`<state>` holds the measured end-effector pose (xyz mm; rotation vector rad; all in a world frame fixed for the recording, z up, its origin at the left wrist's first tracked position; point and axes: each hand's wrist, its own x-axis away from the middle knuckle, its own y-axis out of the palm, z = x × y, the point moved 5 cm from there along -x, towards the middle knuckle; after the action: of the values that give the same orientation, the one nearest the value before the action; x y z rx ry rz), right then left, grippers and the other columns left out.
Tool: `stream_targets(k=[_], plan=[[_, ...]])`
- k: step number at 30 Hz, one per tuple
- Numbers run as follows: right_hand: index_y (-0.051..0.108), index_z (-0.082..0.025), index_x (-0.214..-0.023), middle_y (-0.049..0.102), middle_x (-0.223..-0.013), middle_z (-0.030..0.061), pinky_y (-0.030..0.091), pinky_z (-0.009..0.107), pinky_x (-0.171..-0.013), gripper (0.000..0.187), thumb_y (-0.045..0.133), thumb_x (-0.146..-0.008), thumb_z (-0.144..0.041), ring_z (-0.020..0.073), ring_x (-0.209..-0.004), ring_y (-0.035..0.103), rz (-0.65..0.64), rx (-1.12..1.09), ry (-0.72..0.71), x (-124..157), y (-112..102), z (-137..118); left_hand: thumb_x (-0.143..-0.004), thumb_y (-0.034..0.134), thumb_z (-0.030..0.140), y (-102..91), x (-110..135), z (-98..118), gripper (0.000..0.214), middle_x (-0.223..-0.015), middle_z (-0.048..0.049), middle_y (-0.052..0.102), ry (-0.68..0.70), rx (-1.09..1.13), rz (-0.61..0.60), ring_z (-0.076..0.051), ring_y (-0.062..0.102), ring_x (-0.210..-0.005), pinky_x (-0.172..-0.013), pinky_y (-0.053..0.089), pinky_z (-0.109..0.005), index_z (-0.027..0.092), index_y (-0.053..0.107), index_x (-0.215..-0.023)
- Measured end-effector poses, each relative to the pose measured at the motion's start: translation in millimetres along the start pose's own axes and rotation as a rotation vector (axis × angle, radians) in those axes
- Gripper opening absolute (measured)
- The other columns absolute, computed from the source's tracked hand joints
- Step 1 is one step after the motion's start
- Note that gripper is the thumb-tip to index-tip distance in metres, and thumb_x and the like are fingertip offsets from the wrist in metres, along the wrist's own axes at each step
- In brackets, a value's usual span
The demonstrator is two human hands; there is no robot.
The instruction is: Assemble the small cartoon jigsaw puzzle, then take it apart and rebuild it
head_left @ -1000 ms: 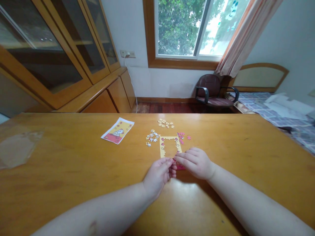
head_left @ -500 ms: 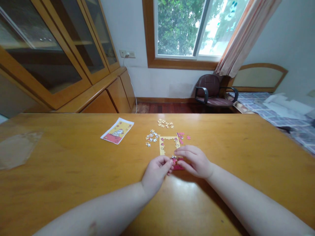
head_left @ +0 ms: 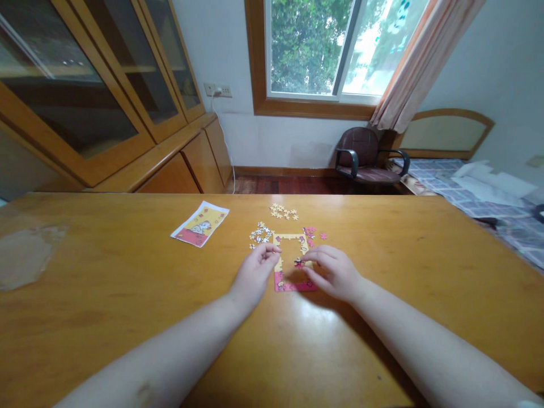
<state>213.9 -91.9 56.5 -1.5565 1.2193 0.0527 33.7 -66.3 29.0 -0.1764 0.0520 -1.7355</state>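
A puzzle border (head_left: 278, 281), yellow above and pink below, lies assembled on the table, its middle largely bare wood. My right hand (head_left: 335, 273) is over its right side, with thumb and forefinger at a small white-and-pink puzzle piece (head_left: 298, 263) inside the border; the fingertips appear to hold it. Beside the left edge, my left hand (head_left: 255, 273) has its fingers bent and slightly apart, with no piece visible in them. White patterned pieces (head_left: 260, 233) lie beyond that hand. Pink pieces (head_left: 311, 231) are past the border's upper right corner.
Yellow pieces (head_left: 283, 212) lie beyond the border. A reference picture (head_left: 201, 224) rests to the left on the wooden table (head_left: 140, 272), with a clear plastic sheet (head_left: 29, 255) farther left. Behind the table stand a cabinet (head_left: 170, 161) and an armchair (head_left: 361, 153).
My left hand has moved away from the lower border, up and left, leaving the pink piece it pinched. My right hand stays nearly in place, with the white-and-pink piece at its fingertips.
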Motion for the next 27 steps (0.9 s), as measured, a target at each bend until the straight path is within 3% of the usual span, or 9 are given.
stream_targets(k=[2,4,8,16,27], plan=[[0.062,-0.02,-0.1,0.068,-0.088,0.0065,0.052,0.03,-0.074,0.014,0.055,-0.088,-0.024,0.0166,-0.081,0.063,-0.07,0.055,-0.003,1,5,1,-0.079,0.054,0.036,-11.5,-8,11,0.021,-0.058,0.0051,0.045,0.15,-0.362,-0.05,-0.012,0.043,-0.056,-0.058,0.033,-0.023,0.019,0.062,-0.087],[0.064,-0.02,-0.098,0.068,-0.086,0.0063,0.051,0.03,-0.072,0.014,0.055,-0.089,-0.027,0.0164,-0.079,0.062,-0.134,0.104,-0.006,1,12,1,-0.079,0.056,0.036,-16.3,-12,17,0.023,-0.06,0.0031,0.051,0.261,-0.656,-0.149,-0.015,0.048,-0.06,-0.063,0.035,-0.025,0.022,0.066,-0.095],[0.067,-0.018,-0.092,0.068,-0.083,0.0059,0.048,0.028,-0.07,0.018,0.053,-0.091,-0.03,0.0155,-0.075,0.061,-0.214,0.18,0.028,1,25,5,-0.08,0.059,0.04,-15.0,-13,13,0.027,-0.078,-0.003,0.067,0.372,-0.924,-0.304,-0.02,0.059,-0.074,-0.069,0.037,-0.027,0.025,0.067,-0.101],[0.069,-0.019,-0.091,0.067,-0.08,0.0052,0.045,0.026,-0.07,0.022,0.053,-0.092,-0.035,0.0147,-0.075,0.059,-0.325,0.201,0.09,2,45,13,-0.072,0.065,0.056,-10.0,-22,-5,0.04,-0.083,0.0003,0.071,0.383,-1.103,-0.475,-0.019,0.064,-0.073,-0.064,0.04,-0.025,0.029,0.065,-0.101],[0.069,-0.019,-0.093,0.067,-0.082,0.006,0.045,0.027,-0.073,0.022,0.054,-0.091,-0.036,0.016,-0.079,0.06,-0.368,0.168,0.102,2,49,11,-0.074,0.064,0.055,-9.1,-24,-10,0.037,-0.089,0.0018,0.072,0.394,-1.125,-0.482,-0.019,0.065,-0.077,-0.064,0.041,-0.025,0.031,0.066,-0.102]])
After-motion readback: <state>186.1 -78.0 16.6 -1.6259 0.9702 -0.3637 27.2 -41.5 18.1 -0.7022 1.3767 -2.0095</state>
